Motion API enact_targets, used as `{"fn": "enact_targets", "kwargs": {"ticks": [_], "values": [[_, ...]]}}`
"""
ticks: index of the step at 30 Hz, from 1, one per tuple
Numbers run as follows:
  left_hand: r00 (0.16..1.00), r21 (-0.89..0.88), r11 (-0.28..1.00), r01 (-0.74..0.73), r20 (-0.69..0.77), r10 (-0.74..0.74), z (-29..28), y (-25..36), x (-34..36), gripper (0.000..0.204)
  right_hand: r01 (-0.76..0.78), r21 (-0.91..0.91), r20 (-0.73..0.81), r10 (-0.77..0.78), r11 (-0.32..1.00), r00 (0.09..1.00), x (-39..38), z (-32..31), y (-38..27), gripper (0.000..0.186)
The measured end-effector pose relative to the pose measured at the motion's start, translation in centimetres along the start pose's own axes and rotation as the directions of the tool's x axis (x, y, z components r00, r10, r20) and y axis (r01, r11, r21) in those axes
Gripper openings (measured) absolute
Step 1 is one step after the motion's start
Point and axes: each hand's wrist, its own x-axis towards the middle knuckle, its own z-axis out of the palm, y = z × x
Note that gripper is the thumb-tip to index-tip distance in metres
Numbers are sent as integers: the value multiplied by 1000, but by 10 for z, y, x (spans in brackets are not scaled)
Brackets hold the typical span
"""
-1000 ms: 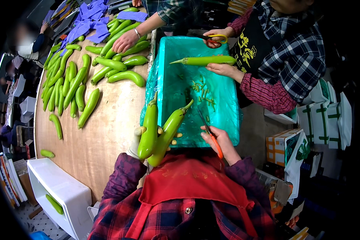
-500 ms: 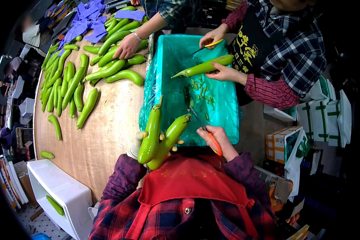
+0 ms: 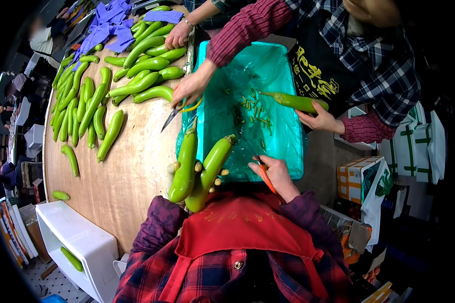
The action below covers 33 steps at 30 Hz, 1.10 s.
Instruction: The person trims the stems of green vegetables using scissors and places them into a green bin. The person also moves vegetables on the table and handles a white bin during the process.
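My left hand (image 3: 171,174), in a pale glove with yellowish fingertips, grips two green eggplants side by side: one with a long stem (image 3: 186,164), the other (image 3: 212,166) with a short stub. My right hand (image 3: 277,171) is closed on red-handled scissors (image 3: 265,179), their blades largely hidden. Both hands are at the near end of a teal plastic-lined tub (image 3: 288,151) holding cut stems (image 3: 255,111). Across it, a co-worker's hand (image 3: 313,118) holds another eggplant (image 3: 296,102); their other hand (image 3: 189,86) holds yellow-handled scissors (image 3: 191,106) over the table edge.
The wooden table (image 3: 86,202) at left carries many eggplants (image 3: 101,101) and purple cloths (image 3: 111,25). Another person's hand (image 3: 177,38) is among them at the back. A white box (image 3: 71,232) stands at lower left, more foam boxes (image 3: 419,151) at right.
The right eggplant in my left hand has lost its long stem. The co-worker's scissors hand has swung left across the tub, their eggplant rightward. The other person's hand has moved back.
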Motion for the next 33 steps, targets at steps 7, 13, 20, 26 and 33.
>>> {"fn": "enact_targets", "kwargs": {"ticks": [7,13,20,26,33], "values": [[997,-161,987,-21,66,32,-9,-4,0,57,112,71,-108,-104,991,989,-4,2,-12,27],[998,-126,992,-5,54,12,-11,-7,-2,58,260,54,-103,-253,964,962,-7,5,-24,29],[999,-88,995,-38,6,39,-2,-9,-1,58,44,-58,-119,-50,997,992,-10,-10,-7,32],[1000,31,999,-12,15,11,-6,-8,3,55,214,-5,-97,-213,977,972,-7,-1,-30,31],[996,-100,995,-6,90,15,-13,-8,1,55,-55,-197,-55,45,979,997,-3,-12,-1,29]]}}
